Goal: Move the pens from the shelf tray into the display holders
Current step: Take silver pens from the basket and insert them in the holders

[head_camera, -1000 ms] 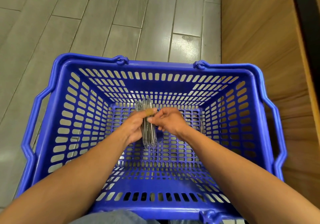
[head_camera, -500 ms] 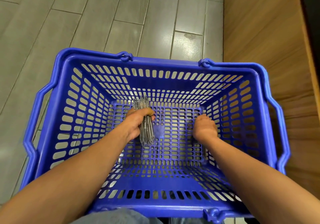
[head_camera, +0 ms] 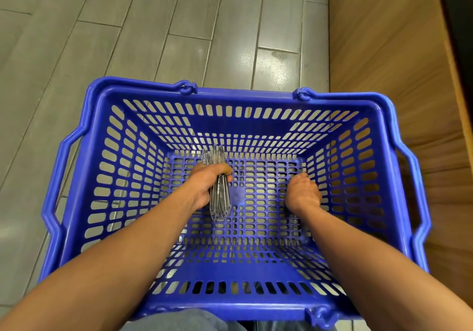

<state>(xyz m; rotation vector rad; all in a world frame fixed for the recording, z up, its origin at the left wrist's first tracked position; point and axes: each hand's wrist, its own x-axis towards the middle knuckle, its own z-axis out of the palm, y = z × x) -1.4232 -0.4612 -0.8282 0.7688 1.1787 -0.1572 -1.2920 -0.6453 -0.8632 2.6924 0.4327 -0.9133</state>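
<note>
Pens (head_camera: 219, 189), a whole clear bundle of them, are sitting in our left hand (head_camera: 207, 186), which is wrapping its fingers and thumb tight around the middle of the bunch, both ends poking out, down inside the blue basket (head_camera: 143, 230). So we are judging this as the gathering step: stock is being collected before any of it goes to the display holders, and neither a shelf tray nor the holders are showing in this view. Our right hand (head_camera: 303, 193) is reaching down to the basket floor near its far right corner, back of the hand facing us, fingers curling downward; whether it is pinching anything there we cannot tell, since the fingertips are hiding behind the knuckles. Both forearms are stretching forward and down into the basket, left angling inward, right angling inward too, the hands well apart. Next we are probably needing to pick up whatever stray pen is lying by that corner, add it to the bundle without loosening the left grip, then lift everything out. Grey floor tiles (head_camera: 153, 23) are running beyond, wooden shelving (head_camera: 384, 74) standing at our right.
</note>
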